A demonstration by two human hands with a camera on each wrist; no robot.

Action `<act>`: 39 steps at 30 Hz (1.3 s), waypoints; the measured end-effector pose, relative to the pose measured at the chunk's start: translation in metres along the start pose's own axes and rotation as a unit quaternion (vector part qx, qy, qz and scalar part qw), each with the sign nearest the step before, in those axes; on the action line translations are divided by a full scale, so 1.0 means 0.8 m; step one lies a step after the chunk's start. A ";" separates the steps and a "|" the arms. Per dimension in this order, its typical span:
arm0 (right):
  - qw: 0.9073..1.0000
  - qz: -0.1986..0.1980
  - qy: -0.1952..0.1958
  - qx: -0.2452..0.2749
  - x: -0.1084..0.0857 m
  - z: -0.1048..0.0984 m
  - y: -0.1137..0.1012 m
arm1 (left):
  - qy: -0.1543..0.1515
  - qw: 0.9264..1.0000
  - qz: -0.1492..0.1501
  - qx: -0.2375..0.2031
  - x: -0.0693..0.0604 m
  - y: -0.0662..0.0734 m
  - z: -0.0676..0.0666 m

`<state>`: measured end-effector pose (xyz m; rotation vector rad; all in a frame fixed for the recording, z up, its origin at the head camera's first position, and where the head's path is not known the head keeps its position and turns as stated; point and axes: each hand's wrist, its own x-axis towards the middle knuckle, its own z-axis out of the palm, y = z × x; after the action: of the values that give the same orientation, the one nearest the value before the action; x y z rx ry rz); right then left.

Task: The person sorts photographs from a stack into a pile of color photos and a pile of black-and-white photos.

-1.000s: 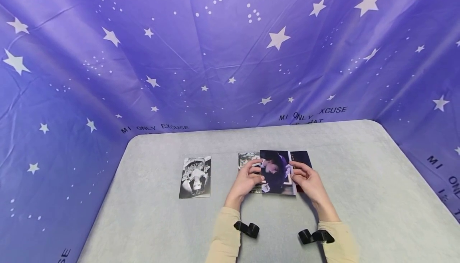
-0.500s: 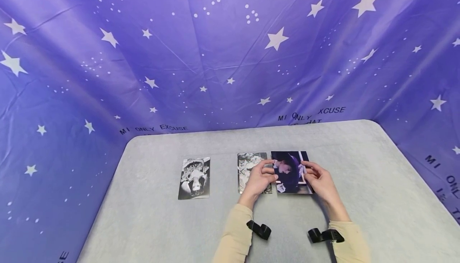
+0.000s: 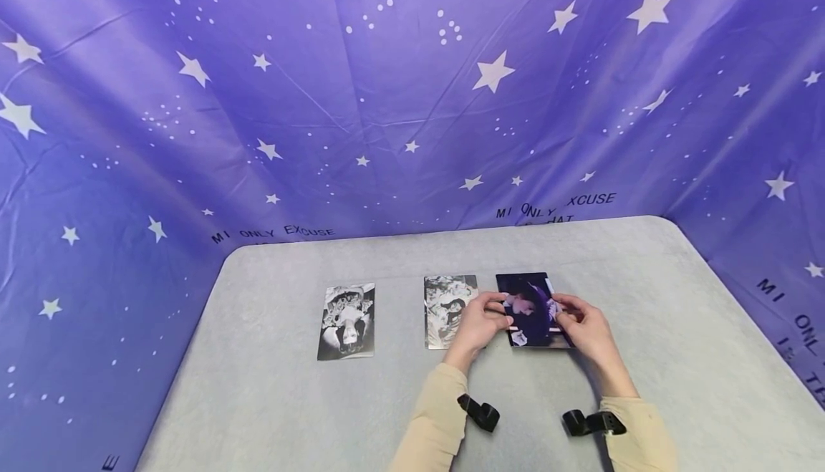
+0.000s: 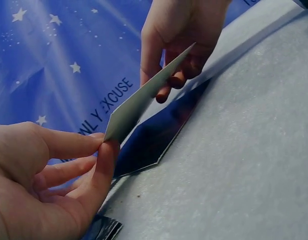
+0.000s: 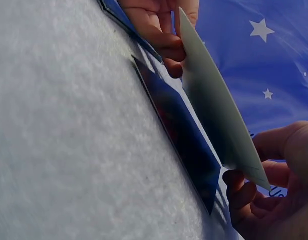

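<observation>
A dark purple photo card (image 3: 531, 314) is held between both hands at the right of the table. My left hand (image 3: 480, 325) pinches its left edge, and my right hand (image 3: 589, 329) grips the right edge. In the left wrist view the card (image 4: 131, 112) is raised and tilted, pale back showing, with the left hand's (image 4: 53, 175) thumb and finger on one end. Just below lies a dark card (image 4: 159, 137) on the table. The right wrist view shows a gap between the raised card (image 5: 214, 110) and that lower card (image 5: 181, 137).
A black-and-white card (image 3: 445, 311) lies left of my left hand, partly covered by it. Another black-and-white card (image 3: 346, 321) rests farther left on the grey table (image 3: 271, 386). A purple starry cloth (image 3: 387, 99) hangs around the table's back and sides.
Both hands have carried the purple card to the right, off the middle black-and-white card and over the dark card, which the head view now barely shows. The other cards have stayed in place.
</observation>
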<state>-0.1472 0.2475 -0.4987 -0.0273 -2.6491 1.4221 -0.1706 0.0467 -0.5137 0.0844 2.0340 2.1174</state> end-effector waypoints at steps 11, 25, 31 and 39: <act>0.998 0.007 -0.009 -0.054 0.008 0.001 0.002 | 0.012 0.998 0.008 0.062 0.004 0.001 0.006; 0.996 0.026 -0.014 -0.090 0.017 0.006 0.003 | 0.030 0.983 0.033 0.179 0.004 0.009 0.008; 0.994 0.019 0.000 -0.105 0.017 0.008 0.004 | 0.017 0.979 0.028 0.201 0.000 0.017 0.007; 0.993 0.000 0.011 -0.114 0.017 0.011 0.004 | 0.023 0.981 0.014 0.190 0.000 0.013 0.006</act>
<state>-0.1621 0.2430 -0.5050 -0.0647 -2.7772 1.1050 -0.1705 0.0514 -0.5030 0.1238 2.4510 1.7319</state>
